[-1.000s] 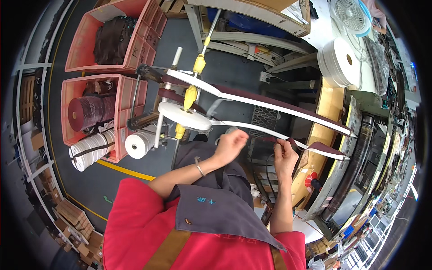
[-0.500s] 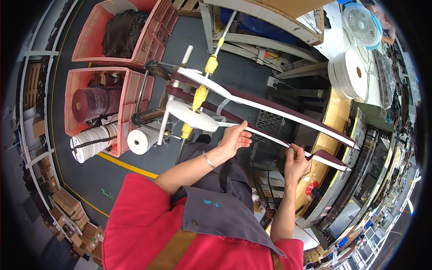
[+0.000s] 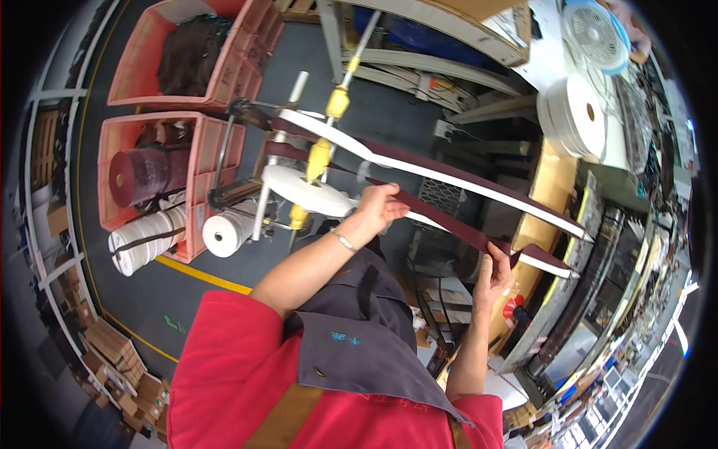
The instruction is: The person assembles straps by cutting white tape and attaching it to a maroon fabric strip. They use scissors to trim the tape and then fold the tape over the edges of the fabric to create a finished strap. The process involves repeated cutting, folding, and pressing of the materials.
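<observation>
A dark maroon fabric band (image 3: 447, 218) runs between my two hands, twisted slightly where it sags. My left hand (image 3: 376, 209) has its fingers curled on the band near a flat white roll of tape (image 3: 303, 191). My right hand (image 3: 493, 280) pinches the same band farther right, fingertips at its edge, close to the roller machine. Below the band shows a narrow white tape (image 3: 425, 219), partly hidden by my left hand. A second pair of bands, white tape over maroon (image 3: 479, 189), stretches behind, untouched, from an upper white roll (image 3: 323, 132) to the machine.
Yellow-wrapped collars (image 3: 319, 159) sit on the metal rod through the rolls. Pink crates (image 3: 196, 179) with maroon and white rolls stand at left. The machine's dark roller (image 3: 580, 288) is at right. White tape rolls (image 3: 580, 116) and a fan (image 3: 596, 35) rest on the bench.
The maroon band has come up in front of the white tape, between my hands. My left fingers have curled onto it. My right hand has turned, with its fingers raised. The view has shifted slightly.
</observation>
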`<state>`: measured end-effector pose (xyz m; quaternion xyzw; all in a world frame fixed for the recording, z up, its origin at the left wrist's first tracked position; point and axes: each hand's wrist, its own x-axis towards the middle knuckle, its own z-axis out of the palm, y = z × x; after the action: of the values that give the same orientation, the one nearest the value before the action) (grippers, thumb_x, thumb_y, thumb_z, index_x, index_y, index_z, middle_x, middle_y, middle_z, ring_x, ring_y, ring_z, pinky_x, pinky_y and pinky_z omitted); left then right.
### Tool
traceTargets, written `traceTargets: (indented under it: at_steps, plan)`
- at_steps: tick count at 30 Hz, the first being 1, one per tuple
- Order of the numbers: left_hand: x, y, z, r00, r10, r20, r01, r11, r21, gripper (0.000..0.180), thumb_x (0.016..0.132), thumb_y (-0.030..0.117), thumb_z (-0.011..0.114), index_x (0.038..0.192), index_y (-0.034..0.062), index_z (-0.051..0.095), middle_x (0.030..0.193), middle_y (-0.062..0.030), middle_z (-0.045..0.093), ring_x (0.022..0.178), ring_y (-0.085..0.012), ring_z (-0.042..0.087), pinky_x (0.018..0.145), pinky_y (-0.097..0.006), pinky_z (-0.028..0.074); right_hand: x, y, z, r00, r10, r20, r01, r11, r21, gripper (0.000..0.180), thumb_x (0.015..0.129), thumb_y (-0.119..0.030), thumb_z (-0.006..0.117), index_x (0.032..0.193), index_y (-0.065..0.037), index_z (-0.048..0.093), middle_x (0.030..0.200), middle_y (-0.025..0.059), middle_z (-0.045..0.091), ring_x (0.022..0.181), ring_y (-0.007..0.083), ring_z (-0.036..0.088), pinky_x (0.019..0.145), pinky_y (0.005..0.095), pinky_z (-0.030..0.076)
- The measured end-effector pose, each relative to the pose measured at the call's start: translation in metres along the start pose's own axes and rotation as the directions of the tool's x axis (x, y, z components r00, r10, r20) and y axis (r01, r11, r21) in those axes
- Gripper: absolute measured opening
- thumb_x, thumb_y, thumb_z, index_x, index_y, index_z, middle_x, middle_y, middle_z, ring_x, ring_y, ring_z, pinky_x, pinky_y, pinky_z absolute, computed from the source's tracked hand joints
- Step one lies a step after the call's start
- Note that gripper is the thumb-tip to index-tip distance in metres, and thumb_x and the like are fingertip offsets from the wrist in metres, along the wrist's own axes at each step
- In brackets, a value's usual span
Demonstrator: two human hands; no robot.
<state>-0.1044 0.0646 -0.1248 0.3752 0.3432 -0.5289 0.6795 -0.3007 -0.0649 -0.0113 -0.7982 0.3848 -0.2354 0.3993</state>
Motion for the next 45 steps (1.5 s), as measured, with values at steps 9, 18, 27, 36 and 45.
traceTargets:
  at_steps: [9,18,27,36,45]
  plan:
    - [-0.026,0.02,0.006,0.858,0.051,0.511,0.076,0.971,-0.225,0.033,0.083,0.012,0.05,0.115,0.0063,0.047,0.104,-0.0134,0.057,0.097,-0.0258,0.056,0.088,-0.042,0.042,0.017,0.001,0.006,0.909,0.409,-0.083,-0.259,0.709,0.656,0.017,0.084,-0.003,0.048,0.098,0.005,0.053,0.086,0.0111,0.059,0.068,0.0192,0.062,0.063,0.0253,0.054]
    - [-0.048,0.025,0.015,0.734,0.087,0.674,0.093,0.969,-0.227,0.046,0.088,0.015,0.044,0.131,0.0148,0.029,0.118,-0.0171,0.048,0.108,-0.0318,0.048,0.095,-0.045,0.035,0.036,-0.012,-0.006,0.912,0.411,0.011,-0.249,0.531,0.81,0.027,0.084,-0.001,0.039,0.109,0.007,0.046,0.087,0.0164,0.059,0.07,0.0256,0.064,0.061,0.0301,0.055]
    - [-0.061,0.028,0.008,0.677,0.101,0.729,0.169,0.943,-0.288,0.045,0.09,0.017,0.038,0.133,0.0202,0.025,0.123,-0.017,0.045,0.111,-0.0342,0.045,0.096,-0.049,0.033,0.048,-0.047,-0.012,0.983,0.186,0.014,-0.11,0.517,0.849,0.042,0.082,-0.003,0.034,0.123,0.006,0.033,0.099,0.0237,0.056,0.08,0.0313,0.062,0.068,0.0375,0.054]
    - [-0.082,0.033,0.001,0.696,-0.345,0.629,-0.055,0.849,0.526,0.025,0.088,0.021,0.044,0.096,0.0025,0.058,0.089,-0.0135,0.063,0.071,-0.0237,0.063,0.063,-0.031,0.051,0.057,-0.062,-0.017,0.989,0.132,0.06,-0.115,0.459,0.881,0.043,0.081,-0.005,0.034,0.123,0.007,0.032,0.088,0.0249,0.059,0.074,0.0299,0.062,0.066,0.0371,0.053]
    - [-0.064,0.065,0.097,0.556,-0.325,0.765,-0.735,0.237,0.635,0.02,0.077,0.012,0.059,0.089,-0.0032,0.057,0.077,-0.0049,0.06,0.073,-0.0119,0.057,0.068,-0.026,0.045,0.078,-0.07,-0.016,0.977,0.169,0.132,-0.192,0.423,0.885,0.04,0.081,-0.001,0.036,0.119,0.009,0.036,0.082,0.021,0.06,0.061,0.0235,0.062,0.054,0.0304,0.054]
